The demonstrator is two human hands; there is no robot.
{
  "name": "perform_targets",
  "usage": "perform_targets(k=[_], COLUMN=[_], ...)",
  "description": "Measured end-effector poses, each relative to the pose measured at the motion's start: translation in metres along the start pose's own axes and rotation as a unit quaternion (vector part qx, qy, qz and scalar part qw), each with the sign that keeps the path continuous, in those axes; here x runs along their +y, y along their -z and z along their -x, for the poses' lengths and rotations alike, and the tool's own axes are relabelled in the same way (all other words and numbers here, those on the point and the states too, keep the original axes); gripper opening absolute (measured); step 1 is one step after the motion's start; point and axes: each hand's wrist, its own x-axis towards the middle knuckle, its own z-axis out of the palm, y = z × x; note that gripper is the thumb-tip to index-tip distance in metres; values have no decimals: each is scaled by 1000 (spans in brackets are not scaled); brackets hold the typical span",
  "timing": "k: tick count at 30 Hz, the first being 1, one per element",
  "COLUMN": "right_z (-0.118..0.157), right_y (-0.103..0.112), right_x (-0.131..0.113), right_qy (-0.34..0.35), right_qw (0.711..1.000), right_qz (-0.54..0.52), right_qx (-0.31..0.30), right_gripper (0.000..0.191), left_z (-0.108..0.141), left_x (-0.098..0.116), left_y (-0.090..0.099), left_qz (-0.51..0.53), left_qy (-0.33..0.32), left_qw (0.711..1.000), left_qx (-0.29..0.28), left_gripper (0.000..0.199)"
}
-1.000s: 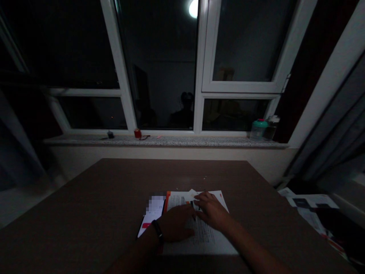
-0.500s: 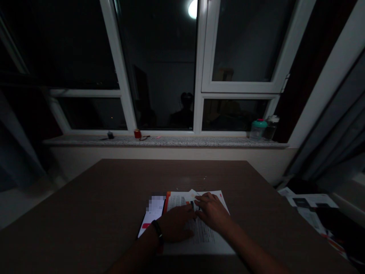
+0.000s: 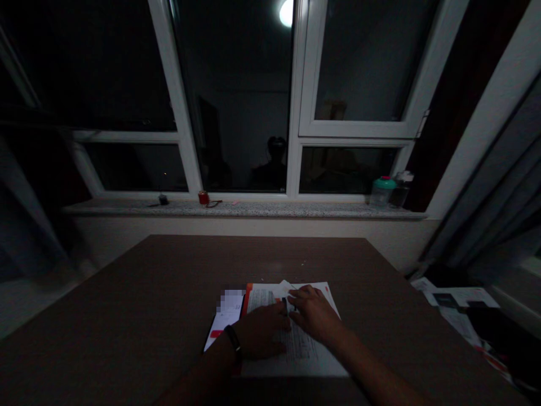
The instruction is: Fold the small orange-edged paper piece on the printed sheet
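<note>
Two hands meet over one printed booklet (image 3: 315, 361) lying on the surface (image 3: 139, 316), its long side seemingly running away from the person. One small white paper (image 3: 284, 287) pokes out just beyond the fingers, between both hands; the right hand (image 3: 316, 316) looks nearer than the left hand (image 3: 262, 331). Whether either's fingers grip it, I can't tell. One phone (image 3: 226, 320) lies left.

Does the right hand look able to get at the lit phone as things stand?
Probably not straight across: the left hand lies over the printed page between the right hand and the phone. The phone's far end looks uncovered, so a way round that side may be free.
</note>
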Motion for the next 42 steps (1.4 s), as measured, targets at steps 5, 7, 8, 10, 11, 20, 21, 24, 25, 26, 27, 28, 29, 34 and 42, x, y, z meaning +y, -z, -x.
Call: perform_targets(k=[5,7,8,10,11,20,21,24,25,26,27,28,29,34,42], right_z=[0,0,0,1,1,0,0,1,2,2,2,2,2,-1,-9], right_y=[-3,-4,-4,-4,-4,-7,-7,-5,-5,-4,-3,-3,-2,-3,-8], right_x=[2,2,2,1,1,2,3,3,3,3,2,2,2,3,8], right_qy=[0,1,2,4,5,8,8,9,10,12,14,14,14,4,-10], right_qw=[1000,1000,1000,1000,1000,999,999,999,999,999,999,999,999,999,999], right_qz=[-11,-15,-17,-19,-20,-25,-26,-29,-30,-32,-33,-33,-34,-37,-28], right_qx=[-1,4,7,11,12,22,20,18,18,17,16,13,10,7,31], right_gripper=[36,37,37,37,36,34,35,37,38,39,40,41,41,38,28], left_z=[0,1,1,2,2,1,1,1,1,2,2,2,1,1,2], left_x=[0,0,-1,-2,-2,-2,-2,-2,-2,-2,-2,-3,-3,-4,-5], left_y=[0,0,0,-1,-1,0,0,-2,-3,-3,-4,-4,-5,-5,-3], left_qz=[9,9,9,11,13,27,32,53,57,60,61,60,60,55,43], left_qy=[0,-2,-2,-6,-8,-13,-17,0,13,25,34,39,39,20,-5], left_qw=[1000,1000,1000,1000,1000,999,999,998,998,997,997,997,997,998,999], left_qx=[6,4,5,9,12,16,21,34,36,35,32,28,25,34,31], left_gripper=[39,39,40,41,41,38,37,39,43,47,49,50,50,53,49])
